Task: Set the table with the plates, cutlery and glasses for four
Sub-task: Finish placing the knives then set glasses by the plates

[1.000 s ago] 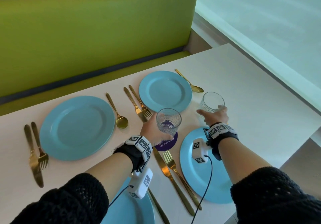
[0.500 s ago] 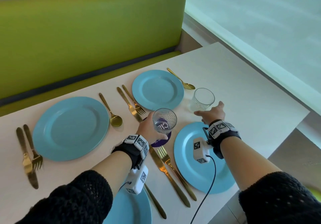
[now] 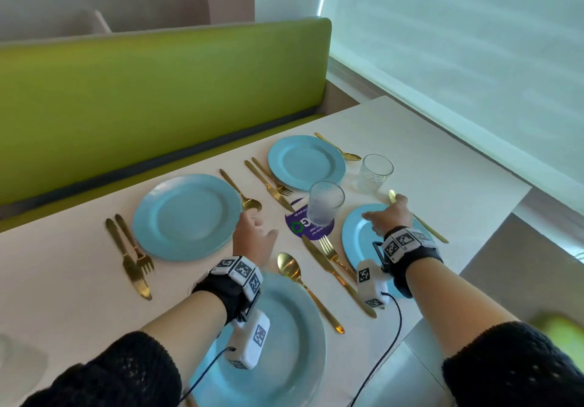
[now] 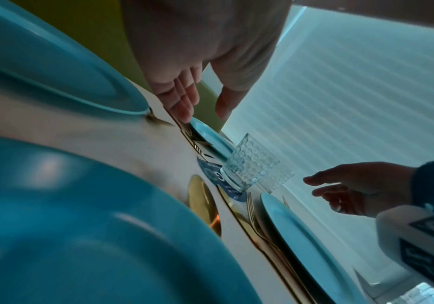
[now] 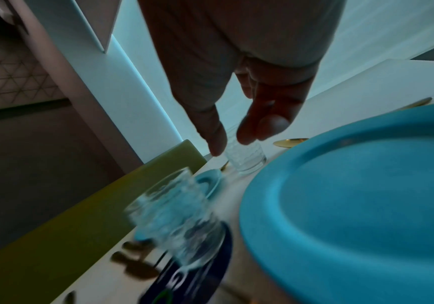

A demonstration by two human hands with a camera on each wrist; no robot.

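- Two clear glasses stand upright on the white table (image 3: 442,141), both tumblers with a dimpled, faceted pattern pressed into their walls, and both look empty.
- The nearer glass (image 3: 325,203) sits on a round purple sticker (image 3: 308,228) at the table's centre; the wrist views show its thick, clear base planted on that disc.
- The second glass (image 3: 374,173) stands at about 1 o'clock from the first, just beside the far right plate (image 3: 305,162) and close to a gold spoon (image 3: 339,147) at that plate's right.
- The left hand (image 3: 254,237) hovers at 9 o'clock of the nearer glass, clear of it, fingers loosely spread and holding nothing.
- The right hand (image 3: 390,217) hangs over the far rim of the near right plate (image 3: 357,236), fingers relaxed and extended, gripping nothing; it is at 6 o'clock of the second glass, apart from it.
- Four matte sky-blue plates with broad flat rims are out: far left plate (image 3: 186,217), far right, near right, and the near left plate (image 3: 284,343) under the left wrist.
- Cutlery is shiny gold: a knife and fork pair (image 3: 132,258) at 9 o'clock of the far left plate, another pair (image 3: 268,182) between the two far plates, a third pair (image 3: 335,267) just left of the near right plate.
- A gold spoon (image 3: 308,289) lies at 3 o'clock of the near left plate.
- A green bench (image 3: 158,97) runs along the table's far side.
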